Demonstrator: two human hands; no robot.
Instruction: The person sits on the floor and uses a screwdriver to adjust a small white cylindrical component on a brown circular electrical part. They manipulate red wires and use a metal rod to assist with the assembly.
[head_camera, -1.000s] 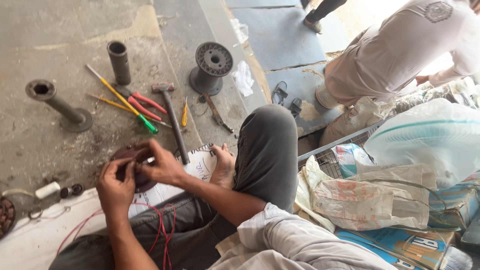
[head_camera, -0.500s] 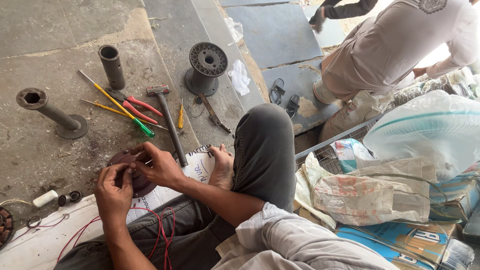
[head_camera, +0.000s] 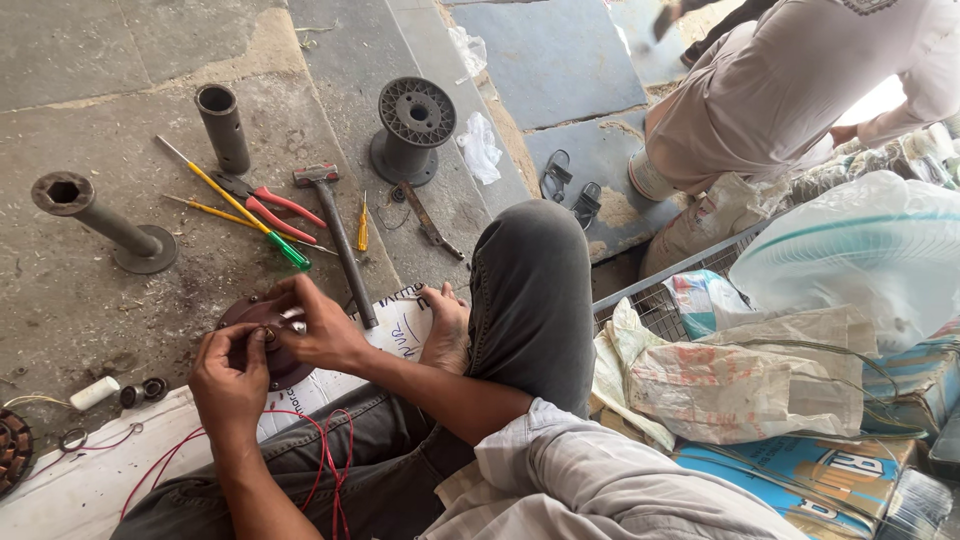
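Note:
A round dark brown motor part (head_camera: 262, 335) lies on the concrete floor between my hands. My left hand (head_camera: 230, 380) pinches at its near edge, fingers bent on the part. My right hand (head_camera: 315, 330) rests over its right side, with the fingertips at the centre. Red wires (head_camera: 325, 450) trail from the part across my lap. My bare foot (head_camera: 445, 325) rests on a white printed sheet (head_camera: 400, 325) just right of the part.
A hammer (head_camera: 340, 240), screwdrivers (head_camera: 240, 205) and red-handled pliers (head_camera: 270, 205) lie beyond the part. Two grey spindles (head_camera: 100, 215) (head_camera: 222, 125) and an empty spool (head_camera: 410, 125) stand farther out. Another person (head_camera: 790, 90) crouches at upper right beside bags (head_camera: 740, 380) and sandals (head_camera: 565, 185).
The view has shifted slightly. Both hands stay on the round part, with the fingers working at its centre.

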